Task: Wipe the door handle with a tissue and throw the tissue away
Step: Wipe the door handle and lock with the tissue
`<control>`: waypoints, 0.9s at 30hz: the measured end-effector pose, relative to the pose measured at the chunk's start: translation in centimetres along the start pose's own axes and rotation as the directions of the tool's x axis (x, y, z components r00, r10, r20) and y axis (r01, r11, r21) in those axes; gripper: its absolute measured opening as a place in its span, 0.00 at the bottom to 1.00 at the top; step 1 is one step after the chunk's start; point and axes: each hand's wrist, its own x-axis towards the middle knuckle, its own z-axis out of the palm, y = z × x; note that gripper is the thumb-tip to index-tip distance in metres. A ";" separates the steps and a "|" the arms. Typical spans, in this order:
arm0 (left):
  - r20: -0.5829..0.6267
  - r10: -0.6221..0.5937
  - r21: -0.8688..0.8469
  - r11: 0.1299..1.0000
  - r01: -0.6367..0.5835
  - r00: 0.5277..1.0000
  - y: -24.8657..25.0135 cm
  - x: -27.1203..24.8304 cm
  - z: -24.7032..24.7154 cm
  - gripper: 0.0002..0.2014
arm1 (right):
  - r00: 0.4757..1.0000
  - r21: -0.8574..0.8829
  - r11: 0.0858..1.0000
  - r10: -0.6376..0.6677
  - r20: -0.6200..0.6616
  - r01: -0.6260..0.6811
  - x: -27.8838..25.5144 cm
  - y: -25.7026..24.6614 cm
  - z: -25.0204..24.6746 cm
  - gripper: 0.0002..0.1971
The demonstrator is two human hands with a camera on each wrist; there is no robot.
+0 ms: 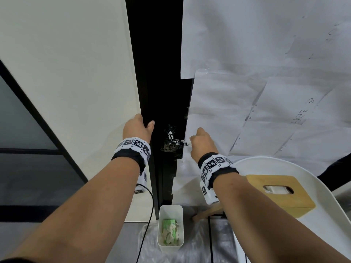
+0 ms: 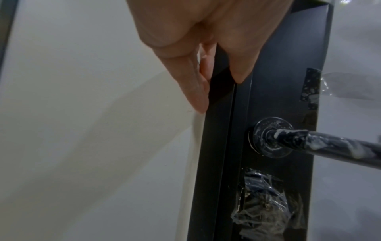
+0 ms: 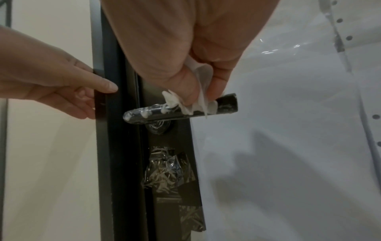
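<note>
A black lever door handle [image 3: 181,107] smeared with white streaks juts from the dark door edge [image 1: 167,103]; it also shows in the left wrist view as the handle [image 2: 329,145] and from the head as the handle [image 1: 175,142]. My right hand [image 3: 198,96] pinches a white tissue [image 3: 200,104] round the handle near its free end. My left hand [image 1: 137,128] holds the door's edge, thumb [image 2: 239,71] on the face and fingers [image 2: 195,91] behind it.
A white bin [image 1: 170,226] with used tissues stands on the floor below the handle. A wooden tissue box [image 1: 279,194] sits on a white round table [image 1: 313,179] at right. Crumpled clear tape [image 3: 167,172] covers the lock below the handle. White paper [image 1: 256,73] covers the door.
</note>
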 end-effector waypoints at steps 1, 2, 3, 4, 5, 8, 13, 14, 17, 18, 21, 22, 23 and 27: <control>0.000 0.002 0.001 1.000 -0.002 1.000 0.0 0.0 0.0 0.18 | 1.000 0.014 1.000 -0.010 0.003 0.010 0.1 0.1 0.0 0.10; 0.001 0.003 0.001 1.000 -0.003 1.000 0.0 0.0 0.0 0.18 | 1.000 0.021 1.000 -0.011 0.006 0.011 0.2 0.2 0.0 0.13; 0.002 0.002 0.001 1.000 -0.002 1.000 0.0 0.0 -0.1 0.18 | 1.000 0.024 1.000 -0.002 0.007 0.002 0.3 0.4 -0.1 0.15; 0.003 0.001 -0.001 1.000 -0.001 1.000 0.0 -0.1 -0.1 0.18 | 1.000 0.026 1.000 0.013 0.000 -0.013 0.3 0.6 -0.1 0.15; 0.002 0.002 -0.002 1.000 -0.002 1.000 0.0 -0.1 -0.1 0.18 | 0.999 0.025 0.999 0.031 -0.009 -0.031 0.3 0.7 -0.2 0.14; 0.001 0.005 -0.004 1.000 -0.005 1.000 0.0 -0.1 -0.1 0.18 | 0.998 -0.001 0.998 0.056 -0.013 -0.056 0.3 0.4 -0.2 0.10; 0.001 0.012 0.002 1.000 -0.012 1.000 0.1 -0.1 -0.1 0.17 | 1.000 0.011 1.000 -0.012 0.013 0.012 0.3 -0.1 0.4 0.12; 0.001 0.012 -0.001 1.000 -0.012 1.000 0.1 -0.1 -0.2 0.17 | 1.000 0.026 0.999 -0.019 0.013 0.019 0.4 0.1 0.4 0.15; -0.001 0.008 -0.008 1.000 -0.008 1.000 0.0 -0.1 -0.2 0.17 | 1.000 0.050 0.999 0.022 -0.016 -0.021 0.4 0.8 0.0 0.17; -0.001 0.007 -0.008 1.000 -0.007 1.000 0.0 -0.1 -0.1 0.17 | 0.999 0.045 0.998 0.038 -0.025 -0.037 0.4 0.9 -0.1 0.16; 0.001 -0.001 -0.011 1.000 0.001 1.000 0.0 -0.1 -0.1 0.18 | 1.000 0.026 0.999 0.027 -0.005 -0.026 0.4 0.2 0.0 0.18; 0.003 -0.004 -0.011 1.000 0.004 1.000 0.1 -0.1 -0.2 0.18 | 1.000 0.030 1.000 0.005 0.004 -0.005 0.4 -0.2 0.1 0.19; 0.005 -0.004 -0.007 1.000 0.004 1.000 0.0 -0.1 -0.2 0.18 | 1.000 0.045 0.999 -0.019 0.009 0.019 0.4 -0.5 0.3 0.20; 0.011 0.000 -0.001 1.000 0.000 1.000 0.1 -0.1 -0.2 0.17 | 0.997 0.114 0.991 -0.067 0.027 0.063 0.4 -1.1 0.1 0.23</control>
